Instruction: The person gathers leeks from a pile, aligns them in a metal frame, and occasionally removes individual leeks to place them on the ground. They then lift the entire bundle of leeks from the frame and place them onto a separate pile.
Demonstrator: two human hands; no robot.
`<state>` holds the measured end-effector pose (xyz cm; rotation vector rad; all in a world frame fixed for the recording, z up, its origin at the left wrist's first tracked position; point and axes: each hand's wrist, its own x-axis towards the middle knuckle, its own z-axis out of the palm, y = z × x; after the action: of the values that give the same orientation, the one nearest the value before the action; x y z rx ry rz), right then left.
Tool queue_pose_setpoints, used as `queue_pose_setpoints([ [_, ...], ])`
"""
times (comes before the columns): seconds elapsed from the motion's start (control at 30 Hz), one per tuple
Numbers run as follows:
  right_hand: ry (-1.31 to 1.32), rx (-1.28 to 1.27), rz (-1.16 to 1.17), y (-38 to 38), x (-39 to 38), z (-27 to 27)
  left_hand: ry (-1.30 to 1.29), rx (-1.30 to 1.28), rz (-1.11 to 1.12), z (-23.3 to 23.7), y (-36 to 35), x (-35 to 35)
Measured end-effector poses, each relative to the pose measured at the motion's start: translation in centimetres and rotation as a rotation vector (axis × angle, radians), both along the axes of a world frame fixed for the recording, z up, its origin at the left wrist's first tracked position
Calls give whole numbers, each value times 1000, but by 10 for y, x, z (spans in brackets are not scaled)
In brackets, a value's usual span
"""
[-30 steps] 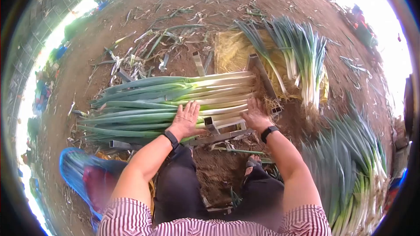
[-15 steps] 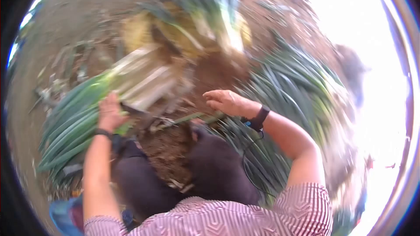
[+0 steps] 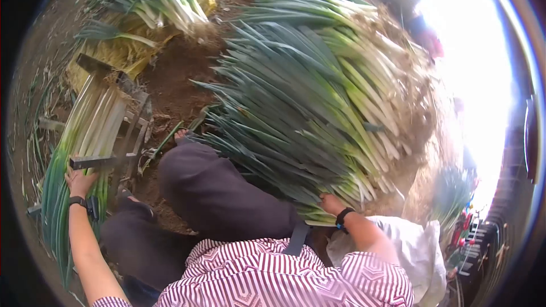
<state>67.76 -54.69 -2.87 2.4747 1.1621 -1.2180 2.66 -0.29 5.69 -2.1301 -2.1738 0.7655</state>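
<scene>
My left hand (image 3: 81, 183) lies on the green part of a leek bundle (image 3: 94, 122), its fingers apart just below a metal bar (image 3: 94, 162). The bundle rests in a low metal frame (image 3: 133, 136), white ends pointing away from me. My right hand (image 3: 333, 204) reaches to the near end of a big leek pile (image 3: 284, 108). Its fingers are curled round a leek (image 3: 318, 215) there, partly hidden among the stalks.
Another leek bunch (image 3: 165, 0) lies on yellow sacking (image 3: 142, 51) at the far left. A white sack (image 3: 392, 250) sits beside my right arm. More leeks (image 3: 452, 190) are at the right. Bare soil (image 3: 182, 74) lies between the frame and the pile.
My view has turned right toward the big pile. My right hand has moved from above the soil in front of me to the pile's near edge. My left hand stays on the bundle.
</scene>
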Motion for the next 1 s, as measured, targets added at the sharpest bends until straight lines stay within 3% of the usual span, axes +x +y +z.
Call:
queue_pose_setpoints([
  [0.13, -353, 45, -82, -75, -16, -58, 22, -23, 50, 19, -7, 15],
  [0.3, -340, -89, -177, -73, -32, -57, 170, -53, 20, 28, -13, -11],
  [0.4, -386, -16, -161, -70, -29, -76, -22, 196, -95, 21, -21, -51],
  [0.5, -217, 81, -177, -77, -21, -71, -123, 168, -79, 40, -36, -66],
  [0.6, -131, 375, -173, -101, -15, -69, -205, 140, -119, 67, -54, -58],
  [0.7, 108, 332, -283, -101, 3, -14, -276, 122, -154, 91, -72, -39],
  [0.8, 378, 399, -366, -100, 20, 8, -454, -6, -37, 119, -84, -9],
  [0.9, 574, 602, -452, -30, 7, 49, -477, -109, -62, 156, -97, 35],
  [0.97, 679, 793, -342, 50, -11, 109, -437, -115, -165, 192, -112, 70],
  [1.0, 798, 734, -341, 83, -11, 123, -417, -111, -210, 205, -118, 85],
])
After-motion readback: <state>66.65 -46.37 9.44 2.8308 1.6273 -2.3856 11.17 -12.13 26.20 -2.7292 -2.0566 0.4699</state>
